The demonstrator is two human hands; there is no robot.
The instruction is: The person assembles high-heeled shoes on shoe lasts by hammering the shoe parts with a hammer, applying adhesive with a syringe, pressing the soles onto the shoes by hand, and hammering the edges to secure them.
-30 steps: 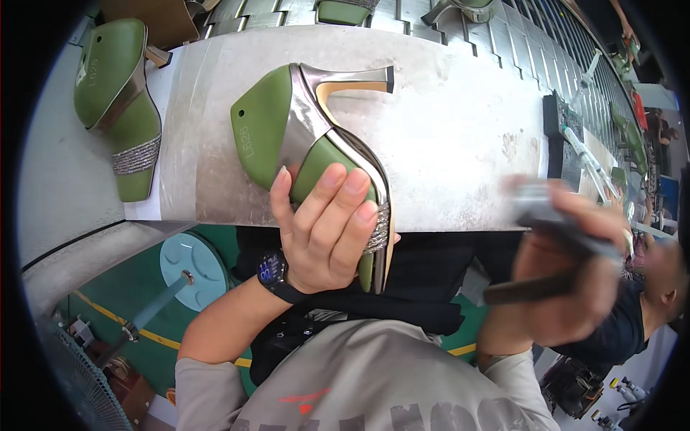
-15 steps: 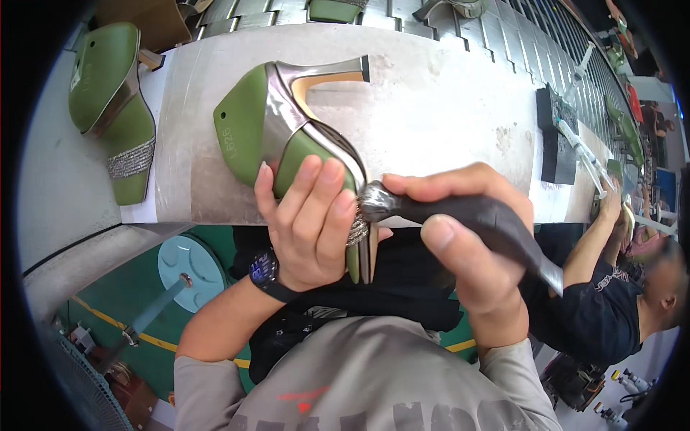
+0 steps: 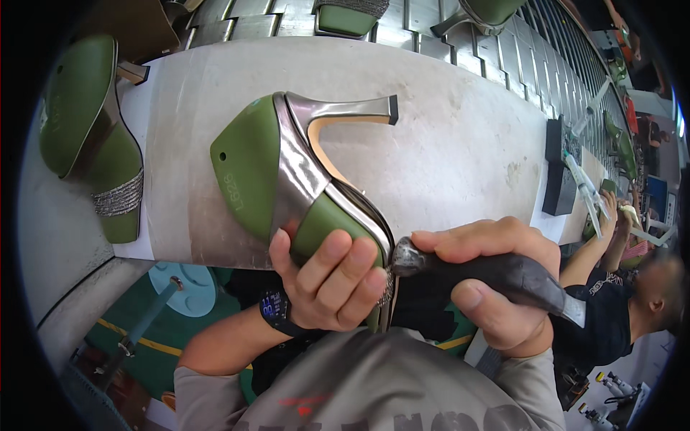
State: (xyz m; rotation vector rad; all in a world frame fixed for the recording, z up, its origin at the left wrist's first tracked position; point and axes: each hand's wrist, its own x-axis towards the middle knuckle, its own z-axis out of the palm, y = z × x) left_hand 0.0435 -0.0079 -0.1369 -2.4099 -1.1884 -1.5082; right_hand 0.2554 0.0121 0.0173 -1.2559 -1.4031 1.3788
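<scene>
A high-heeled shoe lies on its side over the near table edge, its metallic upper and strap wrapped around a green last. My left hand is closed around the toe part, beside the glittery band, which the fingers partly hide. In my right hand is a dark hammer-like tool with a rounded silver head and a flat metal tail. The tool's head is right at the sole edge by the glittery band; whether it touches is unclear.
Another shoe on a green last lies at the far left. Behind the table runs a metal slat conveyor carrying more shoes. A black box and a syringe are at the right, near a co-worker. A blue round stool stands below.
The shoe, both hands and the tool appear lower and slightly further right in view. The surroundings have also shifted, mostly downward. Both hands keep their hold.
</scene>
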